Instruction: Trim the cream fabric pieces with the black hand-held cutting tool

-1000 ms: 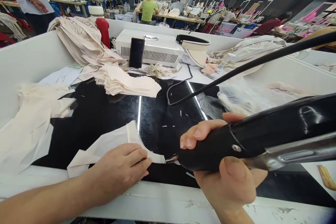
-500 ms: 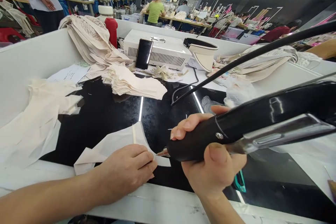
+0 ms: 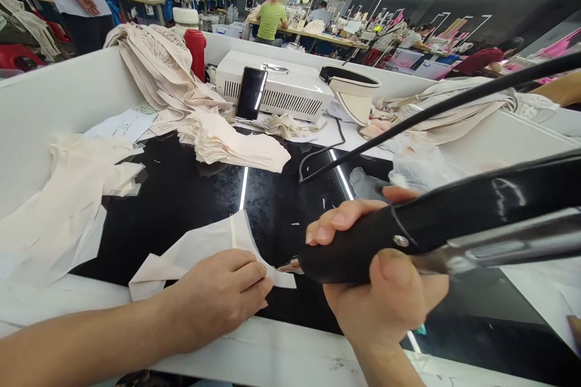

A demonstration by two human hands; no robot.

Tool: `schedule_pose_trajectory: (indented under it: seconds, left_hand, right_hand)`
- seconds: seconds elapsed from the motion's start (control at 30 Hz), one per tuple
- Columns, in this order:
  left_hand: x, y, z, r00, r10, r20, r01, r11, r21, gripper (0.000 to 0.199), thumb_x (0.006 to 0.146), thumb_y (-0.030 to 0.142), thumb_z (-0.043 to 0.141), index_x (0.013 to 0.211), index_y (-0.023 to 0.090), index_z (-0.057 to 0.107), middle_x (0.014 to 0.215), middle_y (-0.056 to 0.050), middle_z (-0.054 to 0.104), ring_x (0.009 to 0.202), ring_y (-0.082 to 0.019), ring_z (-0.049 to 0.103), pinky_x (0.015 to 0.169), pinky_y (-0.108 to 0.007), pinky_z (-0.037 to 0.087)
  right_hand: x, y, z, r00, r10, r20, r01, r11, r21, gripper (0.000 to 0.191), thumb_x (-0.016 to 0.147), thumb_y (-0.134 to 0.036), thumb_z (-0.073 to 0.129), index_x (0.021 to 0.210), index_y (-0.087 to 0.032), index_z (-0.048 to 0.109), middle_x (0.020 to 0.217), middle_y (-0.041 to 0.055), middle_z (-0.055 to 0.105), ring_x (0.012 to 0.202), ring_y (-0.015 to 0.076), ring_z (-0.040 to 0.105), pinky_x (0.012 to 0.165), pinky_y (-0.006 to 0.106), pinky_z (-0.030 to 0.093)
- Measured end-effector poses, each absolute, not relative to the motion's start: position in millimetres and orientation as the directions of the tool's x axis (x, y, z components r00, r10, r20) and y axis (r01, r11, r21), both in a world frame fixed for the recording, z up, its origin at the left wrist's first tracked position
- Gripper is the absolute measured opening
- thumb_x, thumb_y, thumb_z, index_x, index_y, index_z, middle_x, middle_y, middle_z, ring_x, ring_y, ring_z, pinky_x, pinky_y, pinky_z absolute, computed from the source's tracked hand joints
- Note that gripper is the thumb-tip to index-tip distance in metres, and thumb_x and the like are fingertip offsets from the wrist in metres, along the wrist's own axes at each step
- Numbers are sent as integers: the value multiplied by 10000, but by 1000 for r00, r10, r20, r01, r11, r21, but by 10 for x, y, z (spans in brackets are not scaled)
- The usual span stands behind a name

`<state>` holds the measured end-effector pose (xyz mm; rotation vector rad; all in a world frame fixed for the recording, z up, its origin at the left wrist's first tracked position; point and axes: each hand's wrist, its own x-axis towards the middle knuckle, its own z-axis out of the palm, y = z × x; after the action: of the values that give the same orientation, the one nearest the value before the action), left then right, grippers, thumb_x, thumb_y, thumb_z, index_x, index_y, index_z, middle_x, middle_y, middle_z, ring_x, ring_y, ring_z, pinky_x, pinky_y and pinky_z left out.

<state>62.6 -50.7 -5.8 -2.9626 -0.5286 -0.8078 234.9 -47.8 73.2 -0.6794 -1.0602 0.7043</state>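
Pressing the pale fabric piece (image 3: 195,248) near the worktop's (image 3: 172,199) front edge with bunched fingers of the left hand (image 3: 227,296). Gripping the black tool (image 3: 349,248), metal tip at the fabric, with curled fingers of the right hand (image 3: 385,302).

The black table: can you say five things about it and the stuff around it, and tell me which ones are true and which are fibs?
1. The right hand holds a black tool. True.
2. The left hand holds a phone. False: it is on a pale cloth piece.
3. The phone stands in front of a white box. True.
4. The cloth stack is bright blue. False: it is cream.
5. The black tabletop is shiny. True.
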Motion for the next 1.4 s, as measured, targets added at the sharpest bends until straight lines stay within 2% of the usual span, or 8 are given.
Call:
schedule_pose_trajectory:
  seconds: [0.17, 0.37, 0.53, 0.73, 0.9, 1.03, 1.23, 1.4]
  left_hand:
    - [573, -475, -80, 820, 304, 485, 323, -945, 47, 184, 1057, 141, 525, 1040, 73, 695, 937, -66, 654, 910, -190, 634, 885, -332, 604]
    - [516, -482, -30, 814, 309, 492, 320, -945, 65, 199, 1061, 139, 514, 1011, 81, 697, 954, -79, 657, 912, -197, 635, 894, -336, 599]
    - [548, -431, 8, 813, 296, 501, 309, -949, 59, 202, 1057, 111, 503, 1016, 63, 694, 958, -91, 667, 901, -205, 645, 885, -341, 598]
    - [563, -407, 47, 810, 306, 499, 308, -948, 82, 176, 1061, 126, 510, 1070, 60, 673, 953, -95, 671, 904, -207, 666, 854, -338, 604]
    - [571, -418, 49, 812, 322, 486, 317, -944, 94, 166, 1067, 148, 514, 1063, 85, 668, 951, -88, 675, 889, -194, 668, 848, -332, 609]
    - [546, -408, 12, 818, 312, 483, 314, -946, 78, 192, 1070, 144, 503, 1023, 97, 683, 956, -84, 675, 898, -189, 660, 875, -332, 608]
    - [507, -367, -34, 820, 311, 480, 312, -947, 79, 207, 1061, 132, 507, 1054, 58, 700, 1014, -99, 679, 969, -211, 649, 930, -349, 600]
    - [524, -352, 27, 801, 297, 520, 310, -949, 63, 193, 1054, 140, 529, 1079, 54, 699, 1069, -109, 696, 1013, -222, 656, 981, -373, 591]
  right_hand:
    - [2362, -473, 730, 382, 753, 536, -154, 624, -766, 382, 796, -377, 838, 1120, -270, 666, 770, -48, 689, 566, 141, 633, 509, 278, 570]
    - [2331, -482, 708, 354, 770, 531, -136, 604, -786, 383, 828, -342, 838, 1154, -267, 651, 803, -37, 691, 599, 143, 654, 555, 292, 584]
    - [2321, -473, 732, 391, 759, 521, -181, 619, -764, 390, 806, -391, 834, 1124, -266, 645, 768, -41, 671, 565, 147, 624, 494, 285, 551]
    - [2292, -509, 716, 335, 792, 510, -225, 593, -773, 436, 793, -398, 858, 1147, -264, 643, 792, -30, 678, 591, 152, 646, 510, 289, 564]
    - [2277, -521, 692, 324, 790, 521, -197, 595, -779, 406, 825, -396, 842, 1157, -275, 644, 800, -26, 665, 587, 156, 638, 513, 305, 554]
    - [2283, -511, 718, 323, 788, 524, -178, 594, -784, 365, 842, -388, 821, 1145, -278, 650, 797, -29, 671, 584, 160, 641, 522, 313, 563]
    - [2418, -518, 800, 369, 798, 476, -191, 566, -802, 406, 731, -379, 884, 1069, -276, 683, 738, -48, 699, 554, 165, 644, 480, 303, 573]
    - [2429, -539, 732, 373, 782, 499, -167, 586, -793, 417, 749, -381, 874, 1095, -264, 672, 759, -39, 695, 564, 159, 640, 495, 302, 563]
